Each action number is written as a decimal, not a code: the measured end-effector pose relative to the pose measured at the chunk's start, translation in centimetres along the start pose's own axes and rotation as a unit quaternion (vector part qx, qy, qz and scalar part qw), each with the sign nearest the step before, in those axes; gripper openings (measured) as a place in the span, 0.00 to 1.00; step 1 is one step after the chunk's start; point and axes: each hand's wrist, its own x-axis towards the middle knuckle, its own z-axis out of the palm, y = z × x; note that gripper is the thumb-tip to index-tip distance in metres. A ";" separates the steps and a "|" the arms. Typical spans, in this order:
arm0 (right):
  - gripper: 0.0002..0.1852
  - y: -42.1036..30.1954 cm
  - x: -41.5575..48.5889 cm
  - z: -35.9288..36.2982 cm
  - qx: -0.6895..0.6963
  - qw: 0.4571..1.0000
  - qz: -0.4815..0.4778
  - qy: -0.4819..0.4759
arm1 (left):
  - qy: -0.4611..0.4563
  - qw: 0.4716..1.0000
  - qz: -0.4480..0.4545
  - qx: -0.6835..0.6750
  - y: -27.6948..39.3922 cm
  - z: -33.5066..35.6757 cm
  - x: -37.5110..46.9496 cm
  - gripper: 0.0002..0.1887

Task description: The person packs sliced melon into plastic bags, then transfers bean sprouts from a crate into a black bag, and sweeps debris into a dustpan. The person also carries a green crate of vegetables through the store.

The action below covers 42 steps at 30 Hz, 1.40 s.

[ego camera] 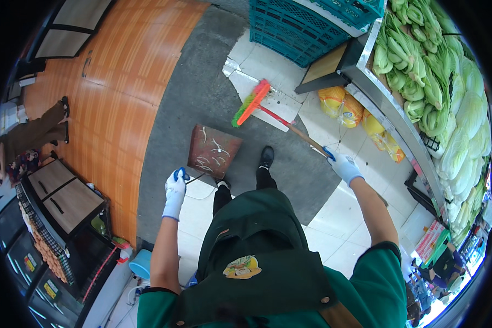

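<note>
My left hand (176, 186), in a white and blue work glove, grips the thin metal handle of a reddish-brown dustpan (209, 158) resting on the grey floor. Several pale, root-like scraps (218, 146) lie in the pan. My right hand (344, 164), gloved alike, is closed around the stick of a broom (252, 104). The broom's orange head with green, yellow and pink bristles is over the border of grey floor and white tiles, up and to the right of the dustpan, apart from it.
Teal plastic crates (295, 33) stand ahead. On the right is a vegetable stand (393, 110) with leafy greens and Chinese cabbages (461, 143); bagged yellow fruit (344, 106) lies under its edge. Egg shelf (45, 242), blue basin (140, 263) and a walking person (37, 127) are at left.
</note>
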 end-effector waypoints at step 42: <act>0.35 -7.5 -20.4 15.6 0.552 0.828 0.100 -0.023 | -0.145 0.960 0.188 0.146 8.7 22.6 -0.5 0.22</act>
